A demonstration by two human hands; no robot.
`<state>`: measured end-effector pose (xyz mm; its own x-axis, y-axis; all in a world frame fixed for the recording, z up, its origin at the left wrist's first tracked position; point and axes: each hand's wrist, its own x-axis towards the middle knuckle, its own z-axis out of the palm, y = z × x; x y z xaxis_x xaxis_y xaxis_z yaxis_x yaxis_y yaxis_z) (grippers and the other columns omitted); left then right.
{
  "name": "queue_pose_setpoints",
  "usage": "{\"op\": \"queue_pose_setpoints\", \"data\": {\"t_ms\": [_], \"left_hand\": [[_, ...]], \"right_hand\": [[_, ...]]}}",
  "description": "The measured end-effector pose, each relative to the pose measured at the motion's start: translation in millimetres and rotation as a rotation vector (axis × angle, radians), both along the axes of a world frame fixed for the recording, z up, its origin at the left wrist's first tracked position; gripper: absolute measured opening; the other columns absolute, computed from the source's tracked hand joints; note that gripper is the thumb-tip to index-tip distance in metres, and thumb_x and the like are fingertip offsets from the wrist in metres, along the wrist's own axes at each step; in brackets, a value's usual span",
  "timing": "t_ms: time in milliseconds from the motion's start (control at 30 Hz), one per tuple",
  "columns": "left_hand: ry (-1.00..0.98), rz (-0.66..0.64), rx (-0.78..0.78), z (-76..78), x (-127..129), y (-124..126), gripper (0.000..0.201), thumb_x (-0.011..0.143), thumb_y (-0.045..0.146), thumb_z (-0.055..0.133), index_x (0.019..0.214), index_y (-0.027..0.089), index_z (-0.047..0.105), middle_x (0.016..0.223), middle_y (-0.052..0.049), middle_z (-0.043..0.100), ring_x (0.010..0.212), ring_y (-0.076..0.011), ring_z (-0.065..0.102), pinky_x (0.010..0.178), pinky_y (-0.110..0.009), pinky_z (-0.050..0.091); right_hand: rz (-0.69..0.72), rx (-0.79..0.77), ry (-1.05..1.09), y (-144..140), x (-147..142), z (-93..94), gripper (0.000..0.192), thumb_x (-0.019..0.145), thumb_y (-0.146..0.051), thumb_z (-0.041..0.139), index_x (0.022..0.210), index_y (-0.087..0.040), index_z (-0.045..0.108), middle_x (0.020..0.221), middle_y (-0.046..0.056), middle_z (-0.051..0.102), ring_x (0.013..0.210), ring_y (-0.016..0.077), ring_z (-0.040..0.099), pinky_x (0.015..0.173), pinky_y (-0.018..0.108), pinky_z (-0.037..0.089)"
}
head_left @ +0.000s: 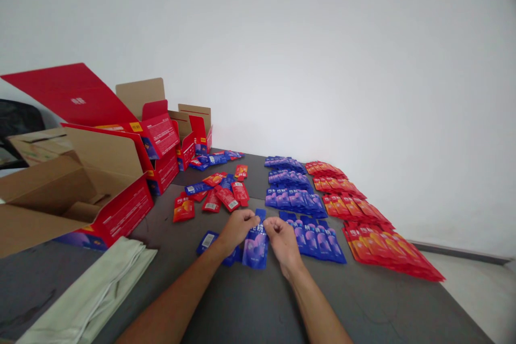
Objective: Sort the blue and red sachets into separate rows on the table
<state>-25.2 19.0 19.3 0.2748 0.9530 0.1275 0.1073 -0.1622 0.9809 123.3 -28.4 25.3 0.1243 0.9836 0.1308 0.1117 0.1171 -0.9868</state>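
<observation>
Both of my hands meet over a small stack of blue sachets (255, 247) on the dark grey table (258, 306). My left hand (237, 228) pinches the stack's top left edge. My right hand (281, 236) grips its top right edge. One more blue sachet (207, 241) lies flat just left of my left wrist. To the right of my hands sit neat rows of blue sachets (296, 199) and, beyond them, rows of red sachets (363, 215).
Loose red and blue sachets (217, 193) are scattered behind my hands. Open red cardboard boxes (121, 193) stand at the left, smaller ones (193, 137) further back. A folded pale green cloth (92, 295) lies at the near left. A white wall rises behind the table.
</observation>
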Motion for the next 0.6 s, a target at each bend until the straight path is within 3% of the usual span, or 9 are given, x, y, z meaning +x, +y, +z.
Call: {"op": "queue_pose_setpoints", "data": {"t_ms": [167,367,600], "left_hand": [[-0.051,0.037,-0.012,-1.6,1.3,2.1,0.030,0.078,0.042,0.059,0.063,0.017,0.051,0.058,0.006,0.043,0.055,-0.0093,0.038,0.053,-0.022,0.028],[-0.075,0.164,0.018,4.1,-1.6,1.8,0.031,0.079,0.041,0.058,0.061,0.018,0.047,0.058,0.006,0.042,0.055,-0.0091,0.037,0.052,-0.022,0.028],[-0.128,0.223,-0.057,4.8,5.3,-1.2,0.032,0.077,0.044,0.059,0.063,0.018,0.048,0.058,0.006,0.044,0.054,-0.0086,0.040,0.050,-0.021,0.030]], "right_hand": [[0.018,-0.014,0.051,-1.9,-2.1,4.1,0.035,0.081,-0.052,0.062,0.078,-0.017,0.061,0.063,-0.003,0.052,0.058,0.0108,0.042,0.053,0.022,0.032],[0.201,-0.080,-0.057,-7.5,1.9,5.1,0.042,0.081,-0.054,0.061,0.062,-0.019,0.048,0.055,-0.007,0.042,0.051,0.0084,0.034,0.050,0.022,0.024],[0.160,-0.081,-0.034,-7.1,-1.2,5.5,0.039,0.079,-0.049,0.065,0.063,-0.019,0.046,0.056,-0.007,0.038,0.052,0.0082,0.030,0.050,0.023,0.024]]}}
